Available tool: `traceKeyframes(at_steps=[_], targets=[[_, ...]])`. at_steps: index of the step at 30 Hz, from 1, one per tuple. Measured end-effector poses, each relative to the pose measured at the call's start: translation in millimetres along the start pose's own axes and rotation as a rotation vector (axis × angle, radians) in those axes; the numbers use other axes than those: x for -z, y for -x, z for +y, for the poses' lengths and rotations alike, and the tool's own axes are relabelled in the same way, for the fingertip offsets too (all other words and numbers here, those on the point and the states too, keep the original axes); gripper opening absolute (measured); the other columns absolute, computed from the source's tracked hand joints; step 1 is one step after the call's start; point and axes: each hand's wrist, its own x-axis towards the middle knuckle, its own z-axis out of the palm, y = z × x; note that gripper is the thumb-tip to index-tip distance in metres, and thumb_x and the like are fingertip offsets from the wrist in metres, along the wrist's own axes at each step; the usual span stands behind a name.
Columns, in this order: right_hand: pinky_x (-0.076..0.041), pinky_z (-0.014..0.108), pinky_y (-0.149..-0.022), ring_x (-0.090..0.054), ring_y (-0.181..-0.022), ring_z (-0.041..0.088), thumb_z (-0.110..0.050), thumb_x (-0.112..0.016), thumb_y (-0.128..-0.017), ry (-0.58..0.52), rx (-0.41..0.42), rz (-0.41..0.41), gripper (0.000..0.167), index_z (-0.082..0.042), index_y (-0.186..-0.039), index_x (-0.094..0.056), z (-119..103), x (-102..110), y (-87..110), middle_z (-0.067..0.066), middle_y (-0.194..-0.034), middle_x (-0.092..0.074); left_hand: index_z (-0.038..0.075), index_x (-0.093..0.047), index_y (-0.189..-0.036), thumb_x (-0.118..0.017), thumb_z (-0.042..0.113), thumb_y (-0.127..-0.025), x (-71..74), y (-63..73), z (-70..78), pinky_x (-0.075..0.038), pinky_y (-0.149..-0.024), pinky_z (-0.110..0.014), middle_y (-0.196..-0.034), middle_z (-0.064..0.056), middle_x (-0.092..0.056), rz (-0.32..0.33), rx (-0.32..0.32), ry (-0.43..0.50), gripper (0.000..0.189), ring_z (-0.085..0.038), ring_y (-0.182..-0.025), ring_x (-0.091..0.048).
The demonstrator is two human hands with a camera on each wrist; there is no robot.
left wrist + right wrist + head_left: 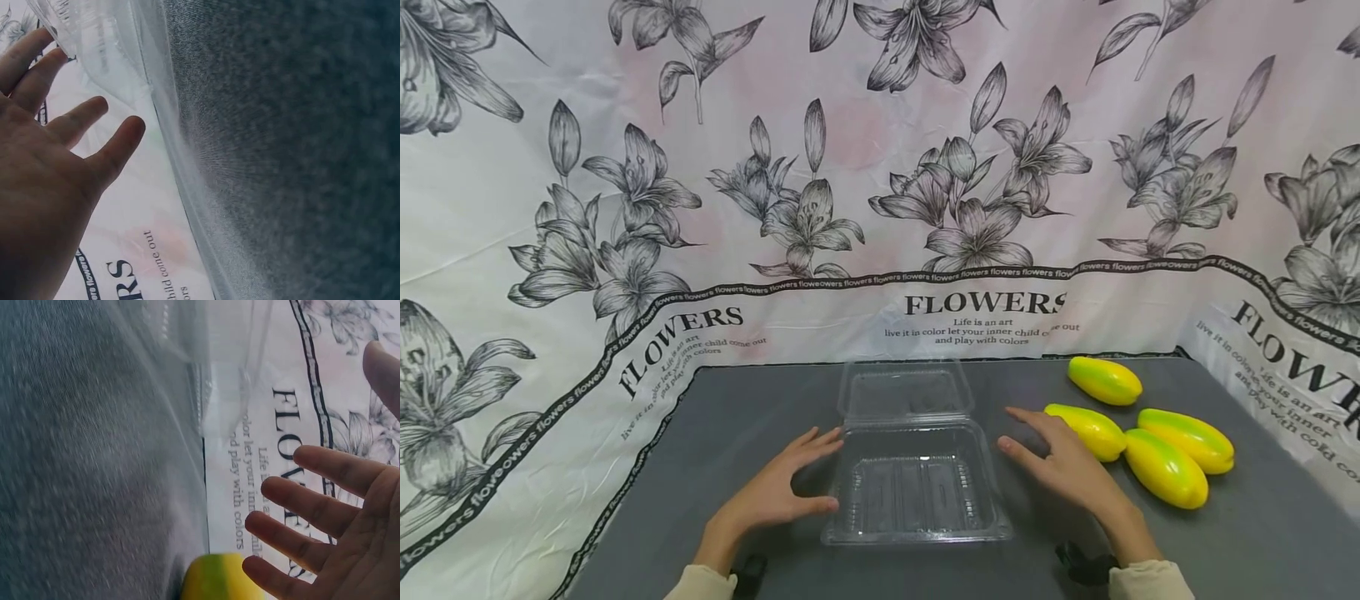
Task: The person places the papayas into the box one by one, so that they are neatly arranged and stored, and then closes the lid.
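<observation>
A clear plastic clamshell container lies on the grey table, its lid folded back toward the wall. My left hand is at the container's left side, fingers spread and holding nothing; whether the fingertips touch the rim, I cannot tell. To the right of the container, my right hand hovers with its fingers extended, apart from the plastic. Beside and partly behind that hand lie several yellow-green mangoes. One mango shows at the bottom of the right wrist view, below the spread fingers.
The grey table meets a white cloth wall printed with flowers and lettering at the back and sides. Near each sleeve a dark wrist strap shows.
</observation>
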Motion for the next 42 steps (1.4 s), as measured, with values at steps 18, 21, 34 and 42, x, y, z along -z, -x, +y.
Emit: traceKeyframes(at_steps=[18,21,34,42], targets=[[-0.032,0.06,-0.078,-0.052,-0.107,0.047,-0.025,-0.09,-0.075,0.205,0.123,0.391,0.053,-0.009,-0.121,-0.071,37.9,30.6,-4.4,0.022,-0.121,-0.069,0.027,-0.043,-0.156,-0.086,0.044,-0.08,-1.9,0.1,-6.3,-0.022,-0.112,-0.081,-0.169,0.005,-0.029,0.019,0.01,0.003,0.089,-0.041,-0.159,-0.011],[-0.029,0.056,-0.074,-0.051,-0.105,0.046,-0.027,-0.091,-0.074,0.251,0.123,0.389,0.055,-0.01,-0.122,-0.071,44.8,36.6,-5.5,0.022,-0.121,-0.069,0.028,-0.044,-0.155,-0.086,0.045,-0.079,-2.4,-0.6,-6.8,-0.022,-0.112,-0.08,-0.168,0.004,-0.03,0.025,0.01,-0.007,0.088,-0.041,-0.159,-0.011],[-0.027,0.065,-0.081,-0.057,-0.112,0.046,-0.05,-0.079,-0.084,0.355,-0.015,0.016,0.072,-0.006,-0.137,-0.062,69.1,53.8,-11.9,0.028,-0.13,-0.063,0.027,-0.044,-0.155,-0.086,0.045,-0.08,-3.2,0.6,-4.7,-0.023,-0.112,-0.08,-0.169,0.004,-0.03,0.01,0.019,-0.007,0.089,-0.042,-0.158,-0.012],[-0.028,0.066,-0.081,-0.06,-0.102,0.041,-0.045,-0.08,-0.084,0.366,-0.03,-0.026,0.069,-0.004,-0.137,-0.061,72.8,53.0,-16.1,0.027,-0.12,-0.066,0.023,-0.044,-0.155,-0.086,0.044,-0.08,-2.8,-0.2,-3.5,-0.023,-0.113,-0.08,-0.168,0.002,-0.03,0.003,0.014,-0.002,0.089,-0.042,-0.158,-0.012]])
